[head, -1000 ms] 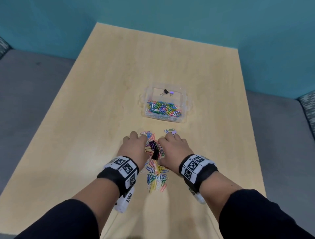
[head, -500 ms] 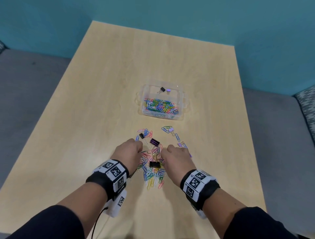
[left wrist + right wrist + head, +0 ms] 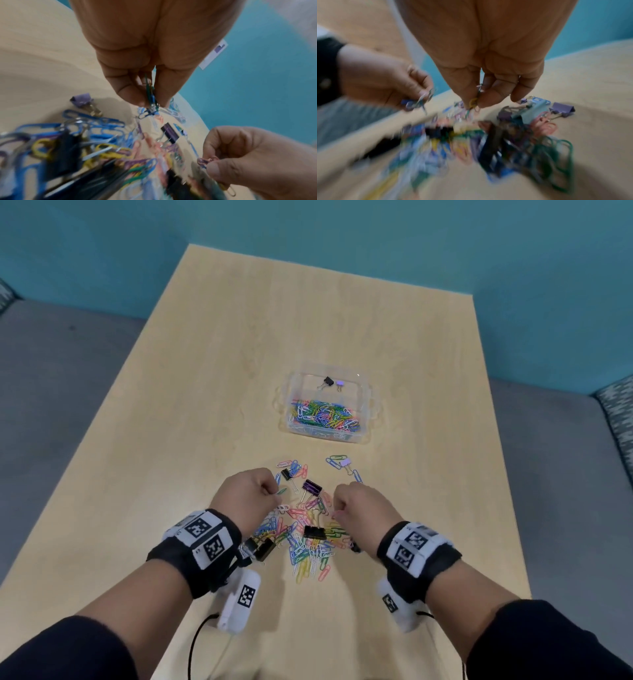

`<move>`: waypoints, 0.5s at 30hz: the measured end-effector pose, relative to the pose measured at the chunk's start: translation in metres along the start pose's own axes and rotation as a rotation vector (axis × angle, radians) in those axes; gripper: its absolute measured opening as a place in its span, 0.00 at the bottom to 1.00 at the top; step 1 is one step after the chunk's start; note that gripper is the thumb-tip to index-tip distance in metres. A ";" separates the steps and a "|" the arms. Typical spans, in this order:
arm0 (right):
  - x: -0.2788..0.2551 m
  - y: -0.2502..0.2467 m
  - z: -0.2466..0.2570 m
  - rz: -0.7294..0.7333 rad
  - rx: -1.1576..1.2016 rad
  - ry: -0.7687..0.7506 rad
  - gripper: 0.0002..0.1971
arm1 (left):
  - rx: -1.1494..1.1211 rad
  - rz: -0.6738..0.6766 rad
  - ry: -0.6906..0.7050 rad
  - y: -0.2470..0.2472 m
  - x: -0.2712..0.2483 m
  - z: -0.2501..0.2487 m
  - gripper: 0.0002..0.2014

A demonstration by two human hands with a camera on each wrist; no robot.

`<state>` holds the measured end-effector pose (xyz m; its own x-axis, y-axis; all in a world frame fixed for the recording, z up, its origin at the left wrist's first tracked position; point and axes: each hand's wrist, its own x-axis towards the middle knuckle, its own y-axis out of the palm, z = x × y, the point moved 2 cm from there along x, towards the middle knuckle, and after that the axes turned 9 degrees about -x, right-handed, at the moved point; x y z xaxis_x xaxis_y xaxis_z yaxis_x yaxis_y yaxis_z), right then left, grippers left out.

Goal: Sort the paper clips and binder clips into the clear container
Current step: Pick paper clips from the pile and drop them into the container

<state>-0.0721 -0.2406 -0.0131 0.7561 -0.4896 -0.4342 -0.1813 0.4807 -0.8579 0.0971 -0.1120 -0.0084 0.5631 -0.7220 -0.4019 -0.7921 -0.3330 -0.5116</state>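
A heap of coloured paper clips (image 3: pixel 305 539) mixed with black and purple binder clips (image 3: pixel 312 487) lies on the wooden table (image 3: pixel 212 392) between my hands. My left hand (image 3: pixel 251 491) pinches a small bunch of blue and green paper clips (image 3: pixel 150 104) just above the heap. My right hand (image 3: pixel 356 505) pinches a few pink and yellow paper clips (image 3: pixel 473 103). The clear container (image 3: pixel 327 409) stands beyond the heap, its near compartment full of paper clips and its far compartment holding two small binder clips (image 3: pixel 333 382).
A few loose paper clips and a lilac binder clip (image 3: pixel 345 463) lie between the heap and the container. Grey floor borders the table on both sides, and a teal wall (image 3: pixel 376 241) stands behind its far edge.
Both hands have drawn back toward me from over the heap and curled into pinches, each lifting a few paper clips. The heap is more spread out and more binder clips show.
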 end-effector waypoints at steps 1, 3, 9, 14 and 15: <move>0.002 -0.008 -0.005 -0.012 0.127 0.056 0.06 | -0.104 0.020 -0.043 -0.003 0.002 -0.001 0.06; 0.005 -0.026 -0.015 -0.031 0.366 0.133 0.05 | -0.323 0.057 -0.151 -0.008 0.007 -0.002 0.08; 0.024 -0.060 -0.035 0.019 0.690 0.216 0.06 | -0.541 0.095 -0.244 -0.017 0.029 -0.021 0.10; 0.062 -0.090 -0.040 -0.118 0.624 0.239 0.09 | -0.484 0.016 -0.150 -0.026 0.072 -0.065 0.09; 0.070 -0.097 -0.040 -0.151 0.600 0.248 0.09 | -0.454 -0.009 -0.131 -0.027 0.082 -0.074 0.09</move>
<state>-0.0263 -0.3508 0.0291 0.5655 -0.7017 -0.4333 0.3507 0.6801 -0.6438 0.1474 -0.2072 0.0282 0.5721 -0.6450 -0.5067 -0.7936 -0.5913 -0.1433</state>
